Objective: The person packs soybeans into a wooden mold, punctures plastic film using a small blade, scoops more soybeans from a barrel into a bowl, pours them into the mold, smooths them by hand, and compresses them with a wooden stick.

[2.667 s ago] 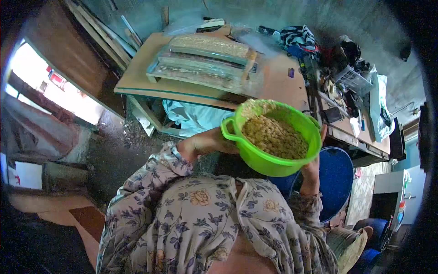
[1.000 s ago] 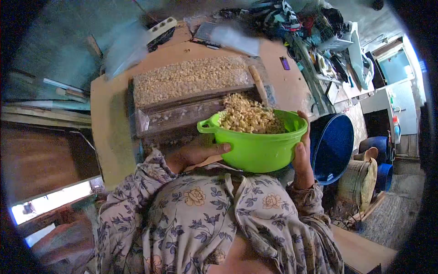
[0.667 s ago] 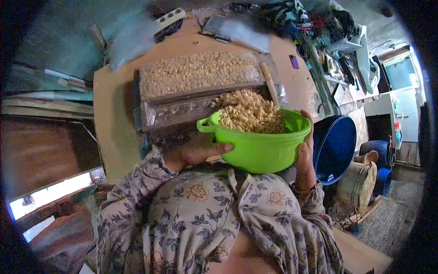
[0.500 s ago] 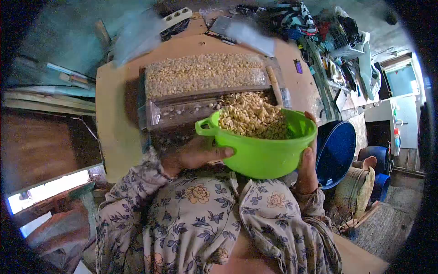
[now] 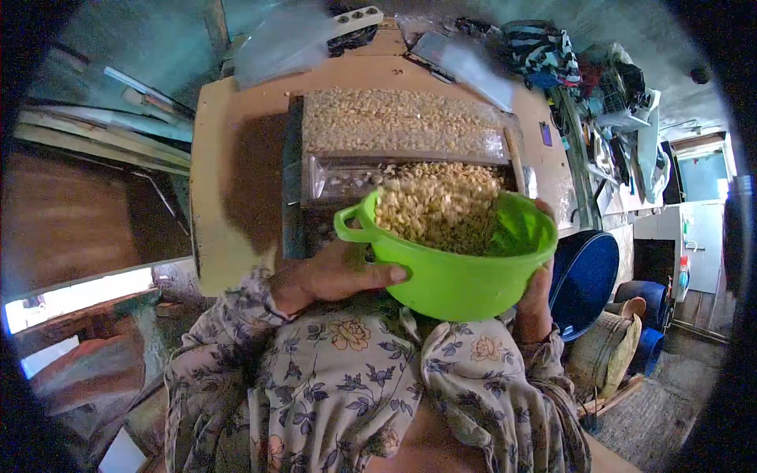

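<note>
A bright green bowl (image 5: 461, 284) is held in front of my chest. Pale, nut-like pieces (image 5: 441, 213) fill much of it and look blurred above its far rim. My left hand (image 5: 339, 276) grips the bowl's left side below the loop handle, thumb on the outer wall. My right hand (image 5: 538, 292) clasps the right side, its fingers partly hidden behind the rim. Just beyond the bowl, a clear-topped tray (image 5: 402, 126) shows similar pieces in its far section. A darker near section (image 5: 343, 177) holds a few scattered pieces.
The tan table (image 5: 236, 150) extends around the tray. A wooden stick (image 5: 514, 158) lies at the tray's right end. A power strip (image 5: 359, 20) and plastic sheets are at the back. A blue barrel (image 5: 585, 280) and a pale sack-like container (image 5: 605, 351) stand at right.
The bowl and both hands have come in front of the tray, having been over the table's near edge. Lately the table and tray have shifted right in view, and the pieces have moved within the bowl.
</note>
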The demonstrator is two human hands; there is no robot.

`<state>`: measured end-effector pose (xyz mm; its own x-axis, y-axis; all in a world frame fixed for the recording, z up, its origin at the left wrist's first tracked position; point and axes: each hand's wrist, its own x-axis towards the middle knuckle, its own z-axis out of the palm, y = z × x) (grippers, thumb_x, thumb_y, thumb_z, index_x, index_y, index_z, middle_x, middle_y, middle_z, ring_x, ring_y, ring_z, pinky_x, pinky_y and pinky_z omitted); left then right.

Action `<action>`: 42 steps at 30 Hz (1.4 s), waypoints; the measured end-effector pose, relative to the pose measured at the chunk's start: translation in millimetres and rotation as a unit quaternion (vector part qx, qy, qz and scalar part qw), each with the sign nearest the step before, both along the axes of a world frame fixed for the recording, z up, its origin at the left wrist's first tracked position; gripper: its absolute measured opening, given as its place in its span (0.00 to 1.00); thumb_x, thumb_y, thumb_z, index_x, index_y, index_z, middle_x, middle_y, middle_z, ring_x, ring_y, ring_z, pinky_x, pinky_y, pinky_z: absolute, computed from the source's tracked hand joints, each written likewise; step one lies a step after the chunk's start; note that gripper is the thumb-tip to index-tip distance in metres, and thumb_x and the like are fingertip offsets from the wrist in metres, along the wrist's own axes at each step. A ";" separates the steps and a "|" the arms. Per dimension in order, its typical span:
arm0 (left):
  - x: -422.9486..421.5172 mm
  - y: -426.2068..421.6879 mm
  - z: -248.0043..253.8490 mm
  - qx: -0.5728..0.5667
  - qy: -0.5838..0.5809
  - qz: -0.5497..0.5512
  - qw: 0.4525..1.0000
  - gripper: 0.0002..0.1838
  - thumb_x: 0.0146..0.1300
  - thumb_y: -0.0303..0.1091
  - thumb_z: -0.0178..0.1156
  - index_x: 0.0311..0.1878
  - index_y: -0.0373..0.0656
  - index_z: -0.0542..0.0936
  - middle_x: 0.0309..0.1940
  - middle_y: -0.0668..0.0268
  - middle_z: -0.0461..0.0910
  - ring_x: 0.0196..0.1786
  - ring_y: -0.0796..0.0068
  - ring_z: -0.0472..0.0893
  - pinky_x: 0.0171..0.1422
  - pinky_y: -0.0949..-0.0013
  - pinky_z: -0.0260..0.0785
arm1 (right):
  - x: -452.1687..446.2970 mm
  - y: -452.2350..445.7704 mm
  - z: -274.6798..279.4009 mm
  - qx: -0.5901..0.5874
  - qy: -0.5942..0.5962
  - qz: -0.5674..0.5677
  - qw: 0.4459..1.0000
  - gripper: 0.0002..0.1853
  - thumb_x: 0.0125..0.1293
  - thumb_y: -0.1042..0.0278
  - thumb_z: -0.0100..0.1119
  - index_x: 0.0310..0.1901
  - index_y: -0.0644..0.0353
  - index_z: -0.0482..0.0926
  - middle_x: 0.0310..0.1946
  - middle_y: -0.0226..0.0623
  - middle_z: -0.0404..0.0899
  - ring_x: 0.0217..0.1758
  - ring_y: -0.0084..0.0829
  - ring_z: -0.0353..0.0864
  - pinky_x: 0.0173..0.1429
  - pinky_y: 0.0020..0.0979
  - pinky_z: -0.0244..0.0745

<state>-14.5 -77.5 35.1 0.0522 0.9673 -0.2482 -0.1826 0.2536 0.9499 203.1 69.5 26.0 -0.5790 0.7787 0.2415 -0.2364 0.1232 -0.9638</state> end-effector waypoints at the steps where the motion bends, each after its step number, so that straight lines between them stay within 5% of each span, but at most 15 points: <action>1: -1.1 -7.4 3.2 0.055 0.063 0.039 0.996 0.27 0.53 0.48 0.58 0.49 0.36 0.69 0.41 0.62 0.74 0.44 0.72 0.73 0.45 0.71 0.68 | -5.7 -1.8 5.3 -0.009 -0.046 -0.022 0.999 0.49 0.47 0.38 0.55 0.61 0.64 0.46 0.55 0.44 0.57 0.59 0.35 0.59 0.61 0.33 0.54; 2: -1.7 -14.2 0.1 0.049 0.059 0.038 0.996 0.27 0.53 0.48 0.58 0.49 0.36 0.69 0.41 0.62 0.74 0.44 0.72 0.73 0.45 0.71 0.68 | -0.5 6.9 -12.8 -0.007 -0.121 -0.018 0.992 0.49 0.46 0.39 0.56 0.61 0.64 0.46 0.55 0.43 0.58 0.59 0.35 0.59 0.60 0.33 0.56; 6: -15.6 -18.8 0.6 -0.071 0.042 0.020 0.996 0.26 0.54 0.48 0.58 0.47 0.35 0.70 0.41 0.61 0.74 0.42 0.72 0.74 0.43 0.70 0.70 | -16.3 -9.0 -21.7 0.000 -0.053 -0.013 0.999 0.51 0.45 0.34 0.54 0.61 0.64 0.47 0.54 0.43 0.59 0.56 0.35 0.61 0.58 0.33 0.58; 9: -22.3 -19.9 -2.7 -0.011 -0.007 0.029 0.999 0.27 0.53 0.49 0.58 0.48 0.36 0.70 0.42 0.62 0.74 0.42 0.72 0.74 0.43 0.71 0.70 | -24.3 -11.5 -13.3 -0.007 -0.074 0.007 0.997 0.52 0.44 0.33 0.55 0.61 0.63 0.46 0.54 0.44 0.58 0.57 0.35 0.60 0.58 0.33 0.58; 12: -24.9 -29.3 9.1 -0.074 -0.014 0.047 0.996 0.28 0.52 0.49 0.58 0.48 0.36 0.70 0.43 0.61 0.73 0.44 0.70 0.73 0.47 0.70 0.68 | -36.2 -18.5 -6.3 -0.012 -0.061 0.010 0.998 0.51 0.44 0.34 0.55 0.61 0.63 0.46 0.55 0.44 0.57 0.57 0.35 0.61 0.59 0.33 0.57; 15: -35.2 -42.9 0.2 0.092 0.114 0.064 0.987 0.26 0.54 0.46 0.58 0.48 0.35 0.70 0.45 0.60 0.73 0.48 0.66 0.71 0.57 0.65 0.60 | -46.3 -18.9 1.5 -0.018 -0.069 0.027 0.997 0.53 0.43 0.33 0.55 0.62 0.63 0.44 0.55 0.44 0.57 0.58 0.36 0.59 0.59 0.34 0.56; 18: -42.0 -42.7 -13.8 -0.040 -0.018 0.059 0.997 0.26 0.54 0.46 0.58 0.49 0.35 0.70 0.44 0.60 0.74 0.49 0.68 0.71 0.57 0.66 0.60 | -53.7 -16.5 -11.9 0.009 -0.070 0.001 0.998 0.55 0.42 0.31 0.56 0.62 0.63 0.44 0.56 0.44 0.56 0.59 0.36 0.58 0.60 0.35 0.56; 19: -42.7 -44.2 -5.0 0.025 0.060 0.060 0.996 0.26 0.55 0.46 0.57 0.49 0.35 0.70 0.44 0.60 0.74 0.49 0.69 0.71 0.56 0.67 0.61 | -57.2 -17.3 -9.5 0.007 -0.070 0.007 0.997 0.55 0.42 0.31 0.55 0.62 0.63 0.44 0.56 0.44 0.56 0.59 0.36 0.58 0.60 0.35 0.57; 23: -47.7 -44.6 7.1 -0.009 -0.005 0.064 0.998 0.26 0.54 0.47 0.57 0.49 0.35 0.70 0.44 0.59 0.74 0.50 0.69 0.71 0.56 0.68 0.60 | -55.7 -29.7 -7.4 -0.009 -0.086 0.019 0.996 0.55 0.41 0.29 0.54 0.61 0.64 0.44 0.56 0.45 0.55 0.59 0.37 0.58 0.60 0.36 0.57; 26: -48.6 -50.9 -5.1 0.016 0.105 0.074 0.992 0.27 0.53 0.46 0.59 0.50 0.35 0.69 0.43 0.60 0.74 0.50 0.68 0.71 0.56 0.67 0.60 | -55.0 -31.4 -10.3 -0.012 -0.092 0.016 0.996 0.56 0.40 0.28 0.54 0.61 0.63 0.45 0.56 0.45 0.55 0.59 0.37 0.58 0.60 0.36 0.58; 32: -46.7 -57.2 1.0 0.071 0.071 0.098 0.990 0.28 0.51 0.47 0.60 0.49 0.36 0.70 0.45 0.59 0.73 0.51 0.67 0.69 0.58 0.66 0.59 | -66.9 -44.3 8.3 -0.071 -0.021 0.010 0.997 0.56 0.38 0.32 0.60 0.61 0.63 0.45 0.54 0.43 0.59 0.57 0.37 0.61 0.59 0.36 0.60; 34: -55.5 -52.7 -0.3 -0.045 0.070 0.050 0.995 0.28 0.51 0.45 0.61 0.50 0.36 0.69 0.46 0.59 0.73 0.52 0.68 0.69 0.58 0.66 0.59 | -67.5 -40.1 -0.3 -0.084 -0.030 0.016 0.996 0.56 0.38 0.35 0.63 0.61 0.62 0.44 0.53 0.43 0.59 0.56 0.36 0.62 0.57 0.35 0.61; 35: -45.5 -54.2 1.0 0.005 -0.008 0.117 0.993 0.28 0.51 0.44 0.61 0.50 0.35 0.68 0.45 0.60 0.73 0.51 0.68 0.70 0.58 0.67 0.59 | -63.6 -41.6 0.1 -0.102 -0.028 0.035 0.994 0.56 0.38 0.35 0.63 0.61 0.62 0.44 0.54 0.43 0.59 0.56 0.36 0.62 0.57 0.35 0.62; 42: -40.3 -43.5 0.4 0.011 -0.038 0.071 0.997 0.28 0.52 0.44 0.61 0.51 0.36 0.68 0.46 0.60 0.73 0.51 0.70 0.70 0.58 0.68 0.59 | -51.0 -38.0 -7.3 -0.066 -0.021 0.012 0.998 0.56 0.40 0.33 0.59 0.61 0.63 0.43 0.56 0.45 0.56 0.58 0.38 0.60 0.59 0.36 0.60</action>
<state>-54.9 -120.9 35.5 -0.0683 0.9715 -0.2272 -0.2864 0.1990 0.9372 152.1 31.5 18.7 -0.6052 0.7880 0.1128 -0.1966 -0.0106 -0.9804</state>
